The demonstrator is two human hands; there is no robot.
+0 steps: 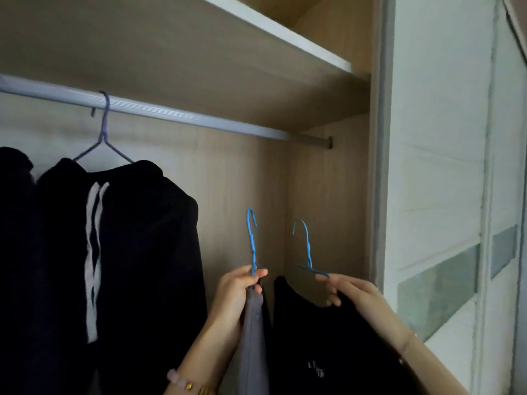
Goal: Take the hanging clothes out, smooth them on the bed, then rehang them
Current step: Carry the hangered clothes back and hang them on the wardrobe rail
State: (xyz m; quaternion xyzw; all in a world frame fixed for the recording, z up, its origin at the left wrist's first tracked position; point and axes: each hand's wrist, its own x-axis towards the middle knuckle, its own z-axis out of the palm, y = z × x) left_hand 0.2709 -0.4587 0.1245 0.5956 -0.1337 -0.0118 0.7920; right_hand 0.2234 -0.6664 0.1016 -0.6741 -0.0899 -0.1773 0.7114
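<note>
- Head view, into the wardrobe: left hand [239, 289] raised, fingers curled tight round the neck of the left blue hanger [252, 246], thumb and forefinger pinching just under the twisted stem.
- Hook of that hanger straight up above the knuckles, well below the rail [171, 115], catching on nothing.
- Grey garment [252, 337] draped from that hanger, falling directly beneath the left hand and down along the inside of the wrist.
- Right hand [345, 292] just beside it, at about the same height, thumb over the shoulder wire of the right blue hanger [306, 249], fingers curled in at the neckline below, closed on wire and cloth together.
- Hook of this one up and to the left of the right hand, also clear of the rail.
- Black top [328, 346] on that hanger, spreading out below the right hand and across toward the left one, collar right at the fingertips, small pale print low on the chest.
- Grey cloth and black cloth side by side between the two forearms; touching or not, hard to tell in this dim light.
- Up on the rail, far to the left: a lilac hanger [104, 135] carrying a black hoodie [142, 252] with white drawstrings [94, 252], well apart from both hands.
- Another dark garment [14, 223] at the left edge, beside the hoodie.
- Overhead, a shelf [285, 38]; off to the right, a pale sliding door [442, 166].
- Beaded bracelet [185, 383] on the left wrist, thin band [410, 337] on the right.
</note>
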